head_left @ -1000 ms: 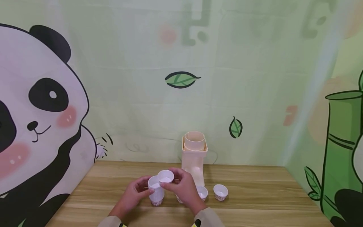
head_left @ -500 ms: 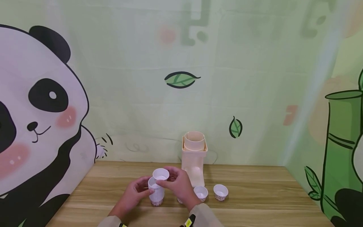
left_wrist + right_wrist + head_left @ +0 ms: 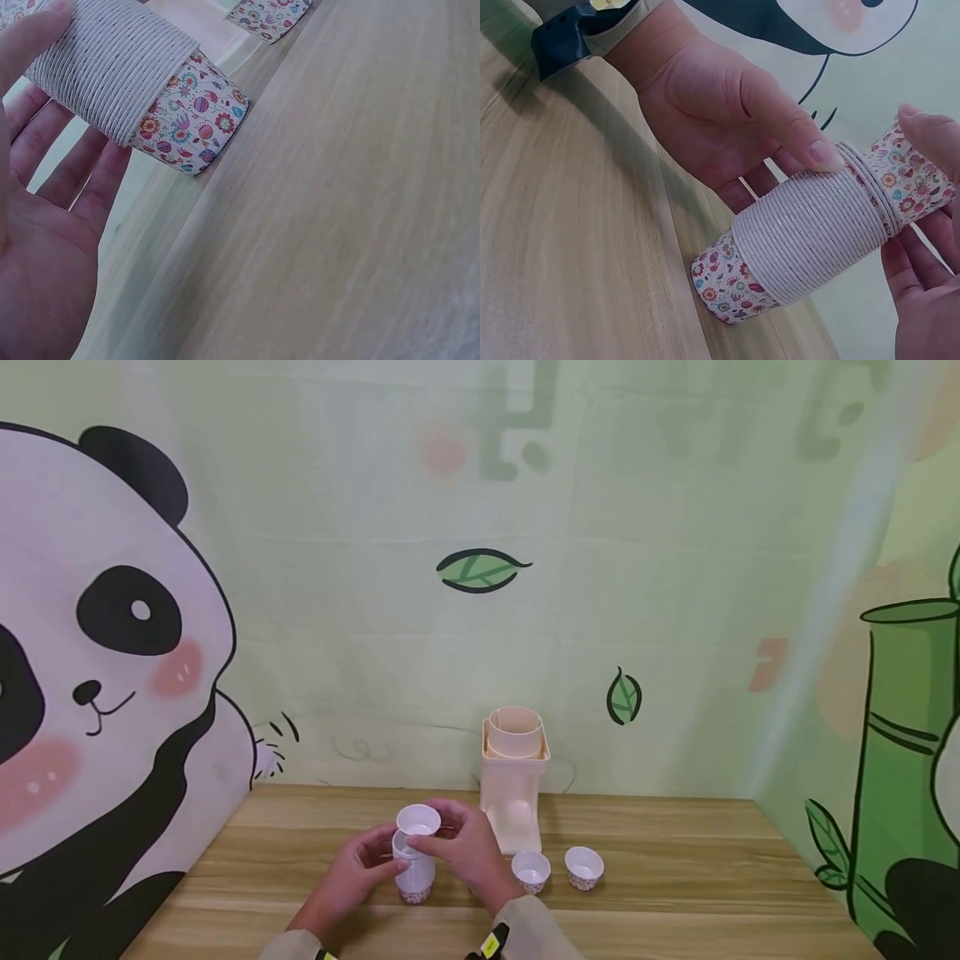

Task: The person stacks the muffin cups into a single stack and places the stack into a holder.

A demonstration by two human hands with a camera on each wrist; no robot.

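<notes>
While the left hand (image 3: 358,877) has its grip curled round the stack (image 3: 415,878), the right hand (image 3: 468,852) pinches a cup (image 3: 418,821) in a closed grip just over the stack's mouth, at 12 o'clock from it. Whether the cup's foot sits inside the mouth cannot be told for sure. The stack stands upright on the desk (image 3: 660,927), its ridged middle made of nested white rims, with a flowered pattern below; in the right wrist view the held cup bears similar flowers, and the left thumb (image 3: 799,135) presses the ridges near the top. At 3 o'clock from the stack, past the right hand, a second cup (image 3: 531,870) and, farther out, a third cup (image 3: 584,868) stand mouth up, near each other but apart. A pale pink holder (image 3: 510,797) stands at 2 o'clock, with a round tube (image 3: 515,742) in its square top. Behind the desk rises a green backdrop (image 3: 660,527), with a panda (image 3: 135,677) at 10 o'clock and bamboo (image 3: 900,735) between 2 and 3 o'clock. Pale sleeves (image 3: 543,933) show at 8 and 4 o'clock.
</notes>
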